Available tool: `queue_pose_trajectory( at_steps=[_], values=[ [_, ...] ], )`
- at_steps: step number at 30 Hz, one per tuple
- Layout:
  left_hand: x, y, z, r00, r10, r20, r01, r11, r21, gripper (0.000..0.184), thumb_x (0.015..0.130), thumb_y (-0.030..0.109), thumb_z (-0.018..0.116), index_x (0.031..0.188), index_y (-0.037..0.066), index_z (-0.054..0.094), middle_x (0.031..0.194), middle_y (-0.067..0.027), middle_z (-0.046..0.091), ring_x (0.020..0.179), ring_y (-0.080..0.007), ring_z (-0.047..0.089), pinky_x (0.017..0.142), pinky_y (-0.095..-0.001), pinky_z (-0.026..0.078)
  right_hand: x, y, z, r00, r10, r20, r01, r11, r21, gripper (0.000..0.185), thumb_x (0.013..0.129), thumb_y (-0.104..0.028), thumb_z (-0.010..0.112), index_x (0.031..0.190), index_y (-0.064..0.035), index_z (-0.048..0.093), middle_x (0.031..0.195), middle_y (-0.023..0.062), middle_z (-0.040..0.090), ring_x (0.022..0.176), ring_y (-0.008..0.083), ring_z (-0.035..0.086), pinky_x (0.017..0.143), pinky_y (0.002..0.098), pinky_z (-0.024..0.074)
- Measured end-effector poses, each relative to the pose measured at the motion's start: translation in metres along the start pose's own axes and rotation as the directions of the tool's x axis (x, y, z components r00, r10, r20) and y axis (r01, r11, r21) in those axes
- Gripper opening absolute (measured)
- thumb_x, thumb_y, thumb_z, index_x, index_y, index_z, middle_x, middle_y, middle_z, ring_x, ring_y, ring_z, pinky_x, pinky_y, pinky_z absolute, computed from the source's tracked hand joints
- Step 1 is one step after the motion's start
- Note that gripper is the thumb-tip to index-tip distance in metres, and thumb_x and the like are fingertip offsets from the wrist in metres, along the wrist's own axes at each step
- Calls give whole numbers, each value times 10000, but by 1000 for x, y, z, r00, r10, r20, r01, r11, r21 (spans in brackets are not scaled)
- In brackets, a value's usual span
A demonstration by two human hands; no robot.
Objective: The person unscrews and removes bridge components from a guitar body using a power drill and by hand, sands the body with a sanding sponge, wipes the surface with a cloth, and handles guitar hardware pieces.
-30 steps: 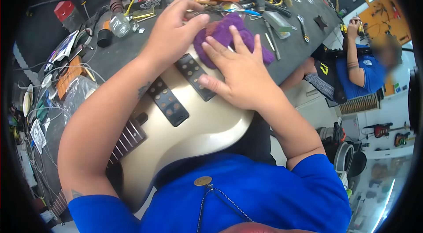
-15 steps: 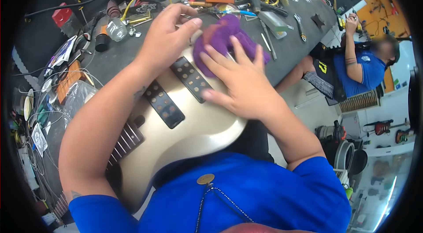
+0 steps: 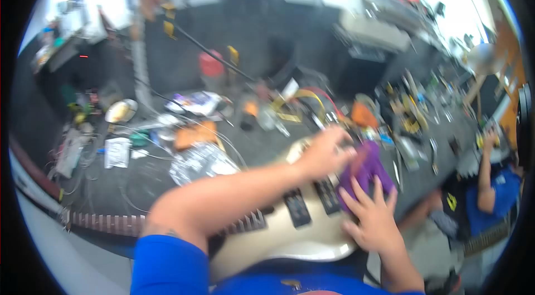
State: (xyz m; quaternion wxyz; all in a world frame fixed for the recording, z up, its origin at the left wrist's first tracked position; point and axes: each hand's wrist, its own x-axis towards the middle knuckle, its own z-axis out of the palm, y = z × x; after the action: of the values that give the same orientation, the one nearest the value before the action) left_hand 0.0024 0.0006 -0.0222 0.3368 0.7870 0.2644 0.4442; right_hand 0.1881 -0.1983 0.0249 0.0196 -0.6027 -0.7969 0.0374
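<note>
A pale gold bass guitar body point(image 3: 262, 247) lies across my lap at the bench edge, its fretted neck point(image 3: 111, 223) reaching to the left. Two black pickups point(image 3: 297, 207) show on the body between my forearms. My right hand point(image 3: 374, 214) lies with spread fingers on a purple cloth point(image 3: 372, 164) at the far right end of the body. Just left of the cloth is my left hand point(image 3: 326, 153), its fingers loosely curled and blurred; whether it touches anything cannot be made out.
The dark workbench point(image 3: 150, 180) carries a clear plastic bag point(image 3: 202, 164), an orange block point(image 3: 195, 134), loose strings, a red-lidded jar point(image 3: 210, 63) and many tools at the back right. Another person point(image 3: 496, 189) in blue sits at the right.
The view has swung up and left, so the bench's back and left side show. My hands stay near the cloth, my right hand still spread on it. The picture is more blurred.
</note>
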Motion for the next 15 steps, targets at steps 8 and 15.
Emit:
queue_pose_trajectory(
  at_steps=[8, 15],
  values=[
    [-1, 3, -5, 998, -2, 70, 3, 1000, -17, 348, 1052, 300, 731, 1259, 29, 664, 1236, -144, 649, 1145, -288, 660, 1028, -436, 542, 54, -16, 2, 994, 44, -101, -34, 995, 99, 805, 995, -688, 621, 1638, -205, 587, 1765, 189, 438, 1629, 643, 212, 1232, 875, 7],
    [-1, -2, -5, 998, 34, 57, -35, 999, 17, 364, 1053, 308, 734, 1270, 24, 663, 1224, -143, 648, 1123, -283, 668, 1012, -419, 545, -20, -21, -4, 996, 87, -35, -83, 991, 102, 767, 1020, -633, 598, 1646, -190, 572, 1749, 204, 455, 1617, 650, 232, 1219, 885, 5]
  ],
)
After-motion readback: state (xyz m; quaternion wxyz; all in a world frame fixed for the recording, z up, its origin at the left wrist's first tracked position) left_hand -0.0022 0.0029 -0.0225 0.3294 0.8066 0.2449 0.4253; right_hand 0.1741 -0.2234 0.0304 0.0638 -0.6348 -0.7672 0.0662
